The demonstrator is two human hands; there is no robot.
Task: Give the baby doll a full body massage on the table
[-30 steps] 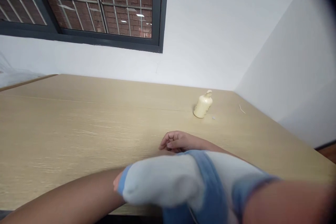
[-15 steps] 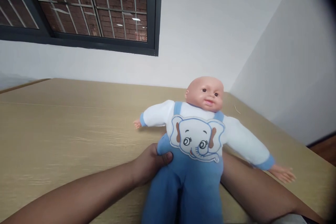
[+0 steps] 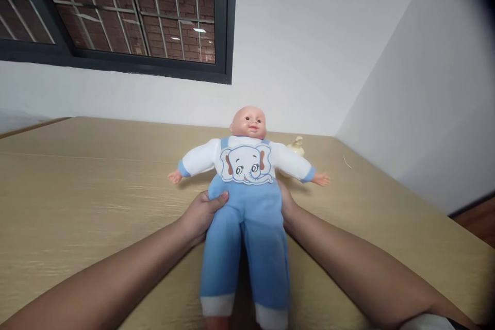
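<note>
A bald baby doll (image 3: 242,206) in a white top and blue elephant overalls faces me, its arms spread and legs toward me. My left hand (image 3: 203,211) is closed on the doll's hip, the thumb lying over the front of the overalls. On the opposite hip, my right hand (image 3: 286,202) holds the doll from the side, its fingers hidden behind the body. Behind the doll's sleeve on the right stands a cream-coloured thing with a pump-like top (image 3: 297,145), mostly covered.
A light wooden table (image 3: 116,180) extends to the white wall (image 3: 294,62). A thin pale strand (image 3: 347,162) lies toward its right side. Above the table at left is a dark-framed barred window (image 3: 135,15).
Both hands have moved the doll left and farther from me. Its feet end has come into view, and the cream-coloured thing now shows behind its sleeve.
</note>
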